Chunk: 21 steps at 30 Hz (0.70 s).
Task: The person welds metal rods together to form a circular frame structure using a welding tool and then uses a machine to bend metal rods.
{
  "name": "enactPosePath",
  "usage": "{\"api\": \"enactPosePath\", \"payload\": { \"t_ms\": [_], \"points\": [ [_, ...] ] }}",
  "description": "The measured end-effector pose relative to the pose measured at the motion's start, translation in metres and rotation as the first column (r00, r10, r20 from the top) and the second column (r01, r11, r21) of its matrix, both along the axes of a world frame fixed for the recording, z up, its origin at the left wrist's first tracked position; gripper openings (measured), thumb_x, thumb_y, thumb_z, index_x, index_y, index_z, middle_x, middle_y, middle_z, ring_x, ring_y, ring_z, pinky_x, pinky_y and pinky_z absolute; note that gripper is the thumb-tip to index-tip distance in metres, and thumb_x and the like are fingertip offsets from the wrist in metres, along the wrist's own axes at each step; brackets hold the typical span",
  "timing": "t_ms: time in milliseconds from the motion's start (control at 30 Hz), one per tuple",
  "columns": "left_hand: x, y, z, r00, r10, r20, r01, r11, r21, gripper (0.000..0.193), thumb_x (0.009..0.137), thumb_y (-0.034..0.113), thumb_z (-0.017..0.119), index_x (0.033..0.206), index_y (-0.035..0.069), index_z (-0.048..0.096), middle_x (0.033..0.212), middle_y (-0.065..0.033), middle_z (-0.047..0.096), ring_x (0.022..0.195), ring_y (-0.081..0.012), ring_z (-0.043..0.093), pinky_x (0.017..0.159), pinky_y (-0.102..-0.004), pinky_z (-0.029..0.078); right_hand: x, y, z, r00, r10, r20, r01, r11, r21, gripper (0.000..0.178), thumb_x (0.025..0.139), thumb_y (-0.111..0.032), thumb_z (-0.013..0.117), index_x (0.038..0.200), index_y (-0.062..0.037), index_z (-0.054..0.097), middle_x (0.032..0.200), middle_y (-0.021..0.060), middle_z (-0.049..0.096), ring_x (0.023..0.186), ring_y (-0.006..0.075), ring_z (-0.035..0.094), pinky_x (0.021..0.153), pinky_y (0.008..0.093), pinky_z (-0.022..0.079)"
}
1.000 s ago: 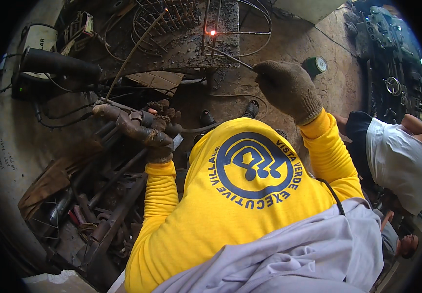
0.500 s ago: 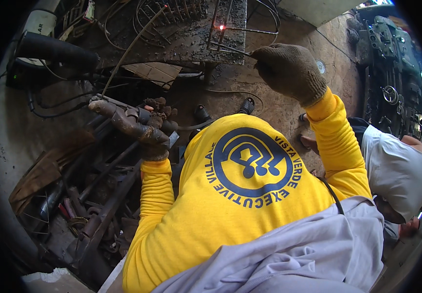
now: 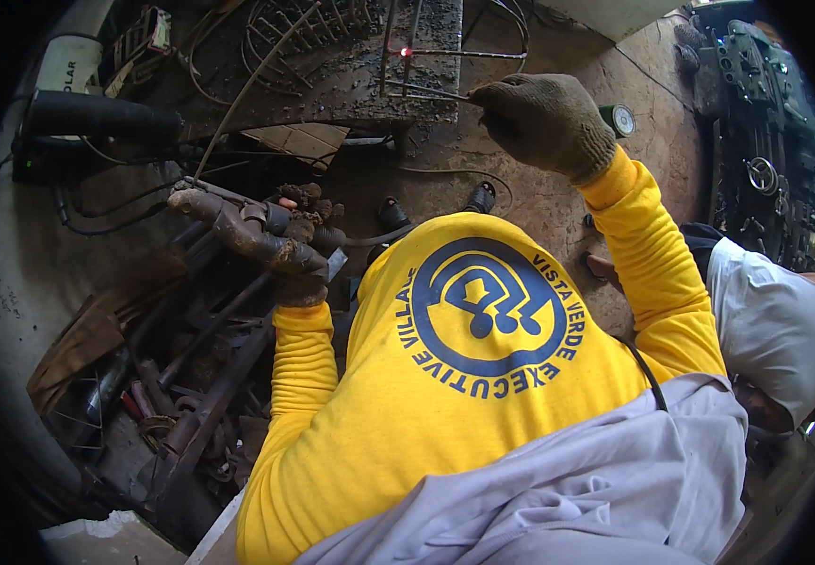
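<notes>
My left hand [image 3: 257, 240], in a worn brown glove, is closed around a welding electrode holder [image 3: 277, 220]. From its jaws a long thin welding rod [image 3: 255, 83] slants up to the right, its tip apart from the metal frame. My right hand [image 3: 549, 124], in a brown knit glove, pinches an end of a thin-rod metal frame [image 3: 492, 55] above the worktable's edge. One joint of that frame glows red [image 3: 406, 53]. Dark bits litter the worktable [image 3: 351, 80]. The right fingertips partly hide the gripped rod end.
Curved metal rods [image 3: 299, 38] lie on the table's far side. Scrap metal [image 3: 177, 414] fills the lower left. A green can [image 3: 619, 120] stands beyond my right wrist. A person in a light shirt [image 3: 770, 320] bends at the right, near a large machine [image 3: 766, 122].
The view has shifted slightly, so the table and frame sit a little further left. More of the green can shows. Both hands keep their holds.
</notes>
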State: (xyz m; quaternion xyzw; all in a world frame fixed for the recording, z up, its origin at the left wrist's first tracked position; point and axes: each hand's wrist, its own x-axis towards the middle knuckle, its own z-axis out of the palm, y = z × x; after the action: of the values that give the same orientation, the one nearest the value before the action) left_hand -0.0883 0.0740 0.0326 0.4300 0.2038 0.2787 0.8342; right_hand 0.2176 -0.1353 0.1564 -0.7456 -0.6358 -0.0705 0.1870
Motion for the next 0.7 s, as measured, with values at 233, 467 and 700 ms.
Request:
{"api": "enactPosePath", "payload": {
  "t_ms": [233, 467, 700],
  "points": [
    [0.019, -0.01, 0.022, 0.985, 0.143, -0.092, -0.159, 0.967, -0.2, 0.033, 0.084, -0.008, 0.06, 0.109, 0.013, 0.059, 0.111, -0.0118, 0.064, 0.091, -0.0262, 0.07, 0.082, -0.0461, 0.064, 0.003, -0.001, -0.011, 0.999, 0.028, 0.026, -0.03, 0.996, 0.078, 0.012, 0.085, -0.021, 0.069, 0.095, -0.0147, 0.073, 0.076, 0.0075, 0.068, 0.068, 0.0283, 0.069, 0.059, 0.0377, 0.057],
    [0.018, -0.01, 0.022, 0.981, 0.138, -0.133, -0.139, 0.99, 0.003, 0.033, 0.083, -0.008, 0.061, 0.108, 0.014, 0.059, 0.112, -0.0117, 0.064, 0.09, -0.0249, 0.07, 0.083, -0.046, 0.064, -0.027, -0.011, 0.008, 0.99, -0.142, 0.013, 0.143, 0.985, -0.096, 0.016, 0.085, -0.019, 0.069, 0.099, -0.0126, 0.073, 0.079, 0.0089, 0.07, 0.07, 0.0291, 0.07, 0.061, 0.0392, 0.057],
    [0.014, -0.006, 0.012, 0.995, 0.093, 0.024, -0.089, 0.988, -0.123, 0.033, 0.085, -0.006, 0.06, 0.113, 0.01, 0.055, 0.122, -0.0151, 0.061, 0.093, -0.026, 0.068, 0.085, -0.0463, 0.064, -0.054, -0.048, -0.033, 0.862, -0.186, -0.473, 0.229, 0.973, 0.036, 0.021, 0.086, -0.016, 0.07, 0.105, -0.0078, 0.074, 0.092, 0.0152, 0.074, 0.077, 0.0311, 0.072, 0.07, 0.0379, 0.059]
  ]
}}
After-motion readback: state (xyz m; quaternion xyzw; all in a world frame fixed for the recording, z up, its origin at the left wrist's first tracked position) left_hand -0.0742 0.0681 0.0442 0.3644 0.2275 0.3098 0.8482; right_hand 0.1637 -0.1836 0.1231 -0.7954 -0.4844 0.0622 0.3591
